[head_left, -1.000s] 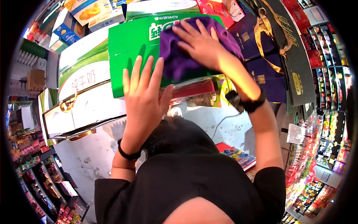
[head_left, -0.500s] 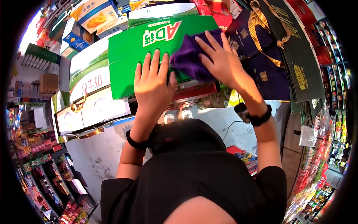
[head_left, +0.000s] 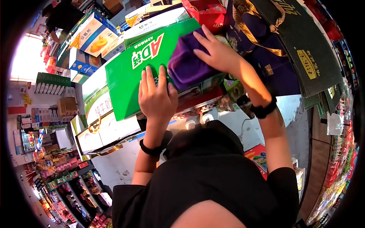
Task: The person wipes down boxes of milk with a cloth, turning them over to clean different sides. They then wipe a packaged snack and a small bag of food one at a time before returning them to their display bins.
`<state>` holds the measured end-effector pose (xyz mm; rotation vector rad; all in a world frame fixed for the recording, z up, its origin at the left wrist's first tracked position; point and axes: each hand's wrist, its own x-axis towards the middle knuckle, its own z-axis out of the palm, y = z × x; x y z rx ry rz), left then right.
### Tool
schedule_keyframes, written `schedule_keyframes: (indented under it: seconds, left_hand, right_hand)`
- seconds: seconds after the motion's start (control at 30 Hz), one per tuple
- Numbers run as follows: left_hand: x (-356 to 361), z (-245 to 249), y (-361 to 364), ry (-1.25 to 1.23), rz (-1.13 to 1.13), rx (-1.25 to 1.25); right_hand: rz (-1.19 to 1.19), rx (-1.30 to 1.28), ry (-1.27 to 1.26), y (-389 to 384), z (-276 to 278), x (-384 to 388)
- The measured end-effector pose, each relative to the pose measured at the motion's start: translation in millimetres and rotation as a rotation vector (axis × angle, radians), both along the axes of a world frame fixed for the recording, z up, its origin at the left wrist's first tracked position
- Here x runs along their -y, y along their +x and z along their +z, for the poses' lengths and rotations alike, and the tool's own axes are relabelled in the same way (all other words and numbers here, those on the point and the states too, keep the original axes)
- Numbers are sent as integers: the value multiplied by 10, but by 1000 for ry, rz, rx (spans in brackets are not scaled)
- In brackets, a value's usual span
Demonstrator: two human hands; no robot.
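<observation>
A green carton (head_left: 125, 87) with white and red "AD" lettering lies under both of my hands. My left hand (head_left: 157, 97) rests flat on its near part, fingers stretched out and holding nothing. My right hand (head_left: 224, 57) holds a purple cloth (head_left: 188, 68) against the carton's right part, its fingers reaching over the fabric. The cloth is bunched and hides that corner of the carton. Part of the right hand's grip is hidden from above. Black bands circle both wrists.
White milk cartons (head_left: 100, 104) stand at the left, with blue and yellow boxes (head_left: 95, 36) behind. A red box (head_left: 205, 17) is at the back. Dark purple gift bags (head_left: 273, 74) and black bags (head_left: 304, 49) stand on the right. Stocked shelves (head_left: 72, 193) line the sides.
The view has turned, so the carton appears tilted. My right hand has shifted with the cloth towards the carton's near right edge. My left hand stays on the carton.
</observation>
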<state>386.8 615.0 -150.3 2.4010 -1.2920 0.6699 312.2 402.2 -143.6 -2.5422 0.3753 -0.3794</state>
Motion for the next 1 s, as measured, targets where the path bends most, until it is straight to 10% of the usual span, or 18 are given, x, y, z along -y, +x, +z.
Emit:
schedule_keyframes:
  seconds: [0.5,0.6,0.97,1.0]
  left_hand:
    - [57,-82,-15,-49,69,44]
    - [92,-90,-30,-36,84,51]
    - [151,-1,-134,-46,176,-92]
    - [144,-10,-131,-58,150,-76]
  right_hand:
    - [13,287,1360,-291,-236,25]
    - [-173,276,1409,-746,-180,-182]
    - [307,623,1136,90,-1271,212]
    - [179,486,1555,269,-1230,269]
